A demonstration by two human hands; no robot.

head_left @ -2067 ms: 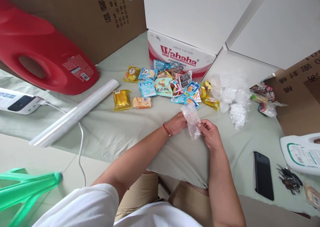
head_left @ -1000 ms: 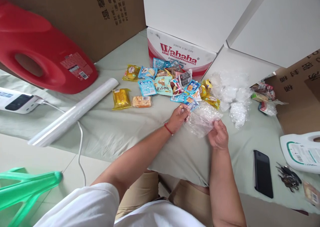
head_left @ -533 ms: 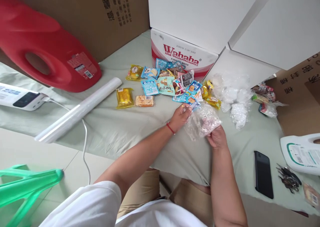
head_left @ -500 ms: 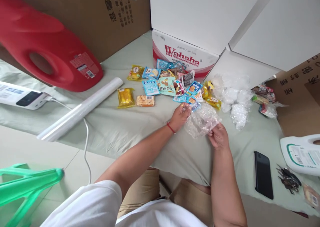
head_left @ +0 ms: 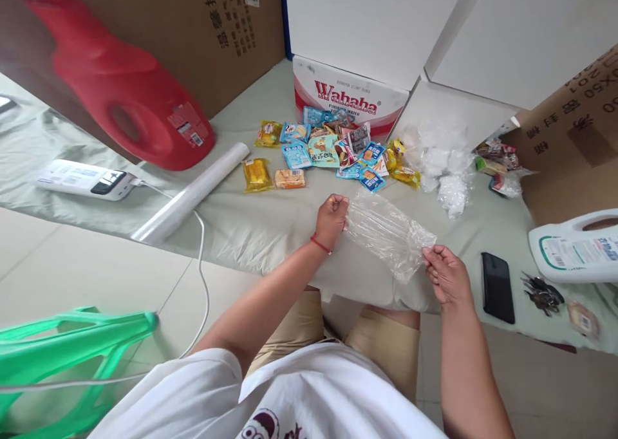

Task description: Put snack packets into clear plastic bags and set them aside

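Observation:
A crinkled clear plastic bag (head_left: pixel 386 233) is stretched between both hands, above the front part of the cloth-covered surface. My left hand (head_left: pixel 332 220), with a red cord at the wrist, pinches its left end. The right end is gripped by the fingers of my right hand (head_left: pixel 447 273). Beyond the bag lies a pile of wrapped snacks (head_left: pixel 324 151) in blue, green and yellow packets. A yellow packet (head_left: pixel 257 175) and a small wrapped cake (head_left: pixel 290 179) lie at the pile's near left. Crumpled clear plastic (head_left: pixel 452 191) is heaped to its right.
A clear roll (head_left: pixel 193 194), a red jug (head_left: pixel 140 104) and a white power bank (head_left: pixel 87 179) with a cable are on the left. White boxes (head_left: pixel 376 20) stand behind. A phone (head_left: pixel 497 288), keys (head_left: pixel 543 294) and a white bottle (head_left: pixel 577 249) lie right.
My hands have moved apart, and the plastic between them is now drawn out longer and flatter. The camera view has shifted, so the surroundings appear displaced.

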